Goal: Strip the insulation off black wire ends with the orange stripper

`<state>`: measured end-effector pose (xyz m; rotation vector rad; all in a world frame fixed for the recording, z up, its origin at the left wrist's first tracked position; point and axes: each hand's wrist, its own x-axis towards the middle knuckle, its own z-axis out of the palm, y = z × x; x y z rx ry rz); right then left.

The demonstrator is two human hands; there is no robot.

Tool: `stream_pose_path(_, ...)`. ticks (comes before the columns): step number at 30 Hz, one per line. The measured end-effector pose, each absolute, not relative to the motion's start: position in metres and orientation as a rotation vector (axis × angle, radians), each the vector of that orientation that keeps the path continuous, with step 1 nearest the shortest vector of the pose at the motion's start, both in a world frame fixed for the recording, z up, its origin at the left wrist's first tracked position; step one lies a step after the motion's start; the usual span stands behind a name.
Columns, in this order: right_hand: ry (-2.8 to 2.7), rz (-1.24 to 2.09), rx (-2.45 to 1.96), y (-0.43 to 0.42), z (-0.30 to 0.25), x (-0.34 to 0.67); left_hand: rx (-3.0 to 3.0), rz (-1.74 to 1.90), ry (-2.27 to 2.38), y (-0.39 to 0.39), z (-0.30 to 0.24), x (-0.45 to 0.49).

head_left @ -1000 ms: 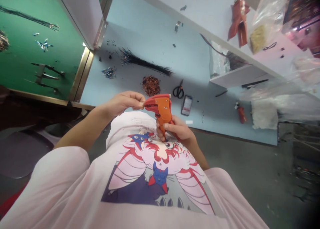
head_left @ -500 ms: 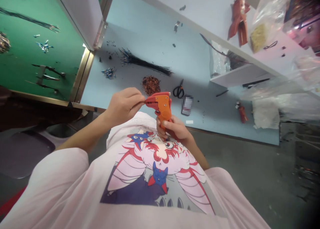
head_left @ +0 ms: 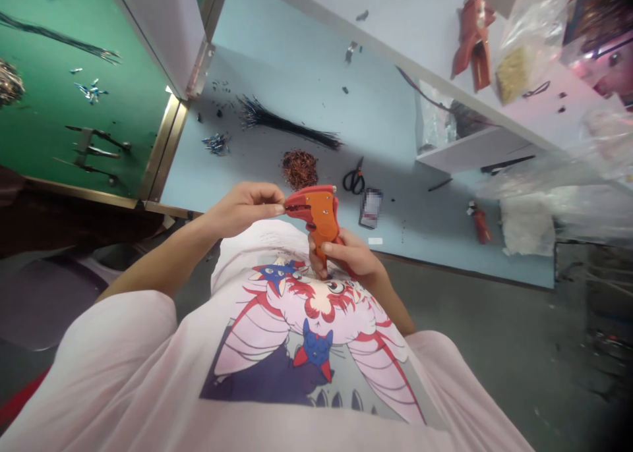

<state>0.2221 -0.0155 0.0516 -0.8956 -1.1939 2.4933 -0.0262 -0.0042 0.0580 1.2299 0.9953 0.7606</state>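
Gripping the handles of an orange wire stripper [head_left: 316,216] just in front of the chest, the right hand [head_left: 349,257] has its fingers [head_left: 332,248] clamped round the lower part of the tool, with the nose pointing to the person's left. The left hand [head_left: 243,208] meets that nose, thumb and fingertips [head_left: 277,209] pinched together right at the tool's mouth; whatever they pinch is too small to make out. Compared with half a second ago, the left hand has sunk a little and its knuckles lie flatter, the stripper has dipped slightly with it, and the pose is back close to what it was a second ago. The right hand's grip has not changed. Beyond the hands, on the pale blue tabletop [head_left: 316,89], lie a heap of copper strands [head_left: 299,169], a bundle of black wires [head_left: 287,125], black-handled scissors [head_left: 353,180] and a phone [head_left: 370,208], all where they were before. A second red tool [head_left: 472,40] rests on the shelf [head_left: 420,24] above
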Motion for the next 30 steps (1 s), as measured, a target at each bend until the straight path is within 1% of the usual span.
stream_pose_path(4,-1.152,2.494,-0.878,-0.017,0.049,0.220,1.282,0.724,1.002,0.000,0.057,-0.029)
stream_pose_path(11,-1.044,2.489,-0.902,-0.021,0.047,0.216,1.811,0.964,1.216,-0.009,0.050,-0.030)
stream_pose_path(15,-1.032,2.481,-0.857,-0.021,0.047,0.216,2.030,0.991,1.268,-0.012,0.049,-0.029)
stream_pose_path(19,-1.098,2.461,-0.865,-0.019,0.048,0.218,1.894,0.902,1.191,-0.009,0.050,-0.029)
stream_pose_path(26,-1.145,2.472,-0.874,-0.016,0.051,0.223,1.405,0.787,1.055,-0.002,0.056,-0.030)
stream_pose_path(30,-1.143,2.454,-0.887,-0.013,0.052,0.220,1.299,0.744,0.987,0.005,0.057,-0.032)
